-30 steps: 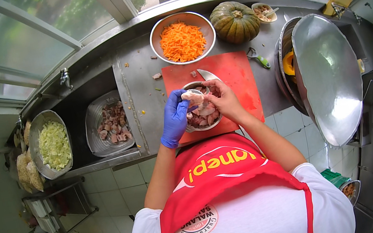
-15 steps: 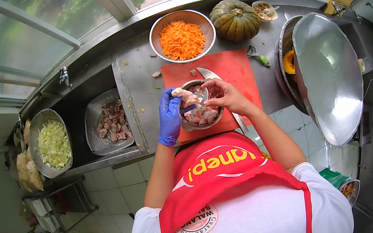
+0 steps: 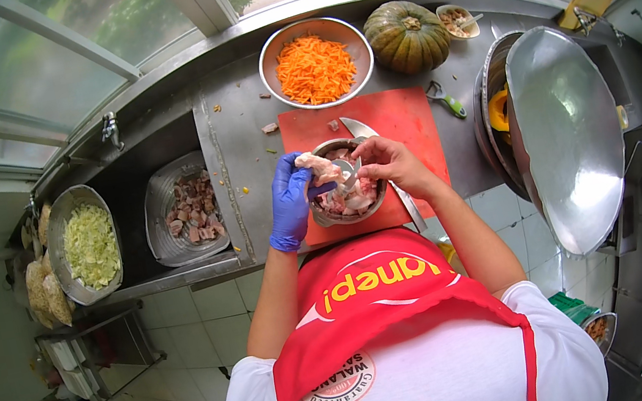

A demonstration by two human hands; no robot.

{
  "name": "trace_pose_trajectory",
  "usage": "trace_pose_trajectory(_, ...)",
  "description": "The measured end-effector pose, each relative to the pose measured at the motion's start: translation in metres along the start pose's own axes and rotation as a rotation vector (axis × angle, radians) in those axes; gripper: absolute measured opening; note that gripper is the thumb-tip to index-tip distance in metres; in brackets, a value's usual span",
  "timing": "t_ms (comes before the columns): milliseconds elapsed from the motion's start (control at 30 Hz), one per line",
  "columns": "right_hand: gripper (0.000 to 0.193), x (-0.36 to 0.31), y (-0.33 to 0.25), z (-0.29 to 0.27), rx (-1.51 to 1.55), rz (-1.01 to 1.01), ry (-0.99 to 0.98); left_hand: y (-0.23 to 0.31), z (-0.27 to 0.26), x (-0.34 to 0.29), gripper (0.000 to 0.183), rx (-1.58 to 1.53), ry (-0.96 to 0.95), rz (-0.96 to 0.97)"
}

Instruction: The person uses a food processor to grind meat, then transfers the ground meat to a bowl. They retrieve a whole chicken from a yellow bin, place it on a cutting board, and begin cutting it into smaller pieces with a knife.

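My left hand (image 3: 287, 205), in a blue glove, is closed on a pale piece of raw meat (image 3: 318, 166) above a round metal pot (image 3: 322, 216). Opposite it, my bare right hand (image 3: 399, 168) pinches a small metal-bladed tool (image 3: 351, 169), its shiny end beside the meat; its handle is hidden by my fingers. Pinkish chunks of raw meat (image 3: 353, 197) lie inside the pot. The pot sits on a red cutting board (image 3: 416, 128). A large knife (image 3: 408, 206) lies on the board, partly hidden behind the pot and my right hand.
Beyond the board stand a bowl (image 3: 265, 60) of shredded carrot, a green squash (image 3: 406, 35) and a small bowl (image 3: 468, 21). A green-handled peeler (image 3: 454, 105) lies to the right, near a large metal lid (image 3: 566, 131). Leftward are a tray (image 3: 161, 244) of cut meat and a chopped-cabbage basin (image 3: 113, 246).
The tool's blade has shifted slightly against the meat and looks narrower, and my right hand has moved a little. My left hand keeps the meat in nearly the same place.
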State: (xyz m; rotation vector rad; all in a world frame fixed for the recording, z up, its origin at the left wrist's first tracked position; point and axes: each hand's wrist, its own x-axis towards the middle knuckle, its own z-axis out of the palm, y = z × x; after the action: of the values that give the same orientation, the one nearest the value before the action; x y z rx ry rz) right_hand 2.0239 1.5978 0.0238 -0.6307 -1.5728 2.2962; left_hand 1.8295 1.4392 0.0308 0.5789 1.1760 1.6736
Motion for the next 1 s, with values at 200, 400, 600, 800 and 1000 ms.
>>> trace_pose_trajectory(200,0.037,0.002,-0.012,0.017,-0.893,-0.495,0.169,-0.009,-0.006,0.003,0.016,0.22,-0.063,0.081)
trace_pose_trajectory(400,0.035,0.009,0.006,0.023,-1.132,-0.446,0.153,0.011,0.018,-0.002,0.015,0.408,-0.174,0.201)
trace_pose_trajectory(600,0.025,0.006,-0.004,0.037,-0.958,-0.499,0.15,0.011,0.024,-0.01,0.016,0.621,-0.064,0.207)
trace_pose_trajectory(800,0.02,0.012,0.006,0.029,-0.595,-0.217,0.095,-0.002,0.013,-0.003,0.031,0.341,-0.045,0.093)
trace_pose_trajectory(1000,0.02,0.007,-0.015,0.049,-0.173,-0.065,0.063,-0.019,0.007,0.0,0.026,0.524,-0.051,-0.017)
